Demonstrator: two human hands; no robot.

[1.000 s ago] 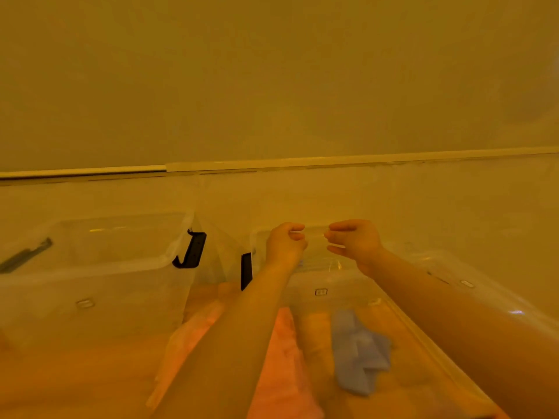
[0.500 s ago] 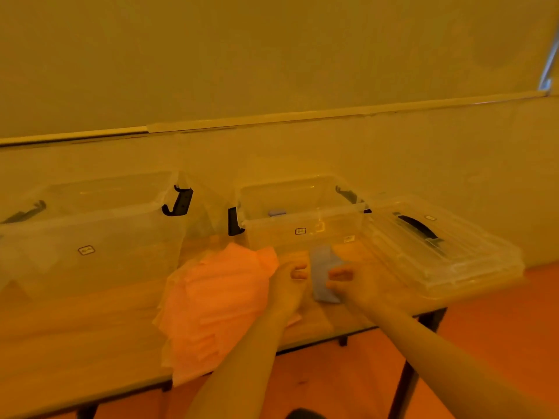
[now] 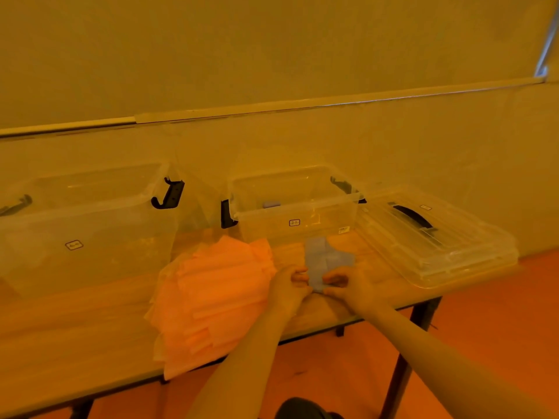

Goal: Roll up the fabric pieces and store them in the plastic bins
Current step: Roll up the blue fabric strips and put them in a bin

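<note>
Hands meet at the near edge of the counter [image 3: 90, 328], both on one small blue fabric piece [image 3: 325, 261] that lies flat just in front of the middle bin. The left hand [image 3: 289, 287] and the right hand [image 3: 352, 287] each pinch its near end between curled fingers and thumb, so the rolling looks to be just starting.

Trouble, if it comes, would likely come from the cloth being thin and limp. If the first turn is loose or one hand leads the other, the roll could skew into a cone or spring open once let go. The near end sits close to the counter's edge, so a slip could send it to the floor. The orange fabric stack [image 3: 211, 297] lies touching the left hand, and a stray wrist could drag its top sheets askew.

The clear middle bin [image 3: 295, 207] stands open at the far side, and something small and bluish, seemingly a finished roll [image 3: 271, 204], rests inside it; I can't make out more. The large left bin [image 3: 84, 225] is also open, and I see nothing in it, though its walls blur things. A clear lid [image 3: 435, 237] with a dark handle lies flat to the right, well apart from the hands.
</note>
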